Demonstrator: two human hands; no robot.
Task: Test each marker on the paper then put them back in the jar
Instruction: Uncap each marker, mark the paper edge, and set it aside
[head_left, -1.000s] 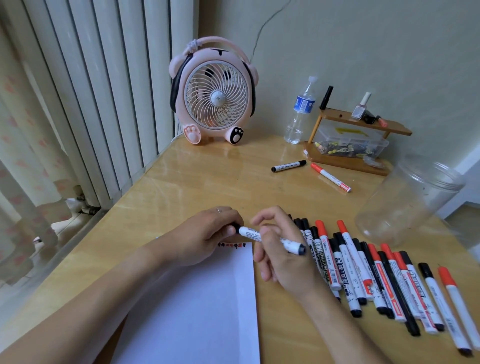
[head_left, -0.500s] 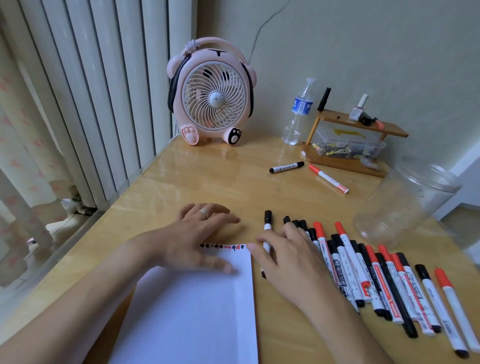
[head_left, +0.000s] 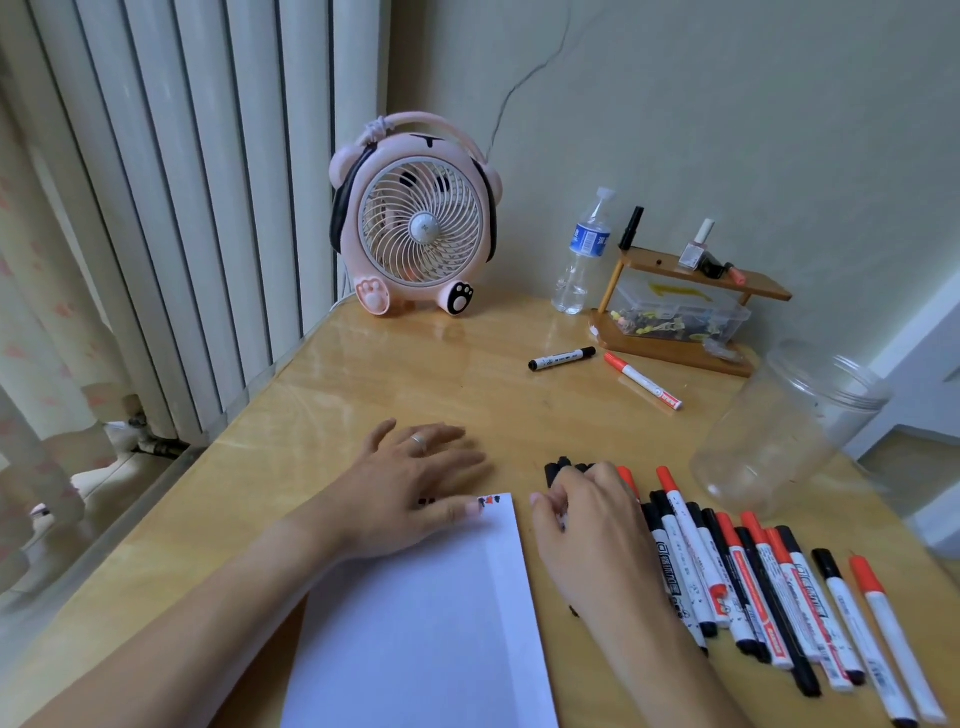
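Printing runs along the white barrels of the black- and red-capped markers (head_left: 737, 587) and across the clear water bottle's blue label (head_left: 588, 242), but none of it is legible.

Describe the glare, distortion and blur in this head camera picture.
Head view: window light gives soft glare on the glossy table; wide-angle bending curves the radiator and stretches the corners; the clear jar looks smeared and hazy; the marker row stays fairly sharp, the right hand slightly soft.
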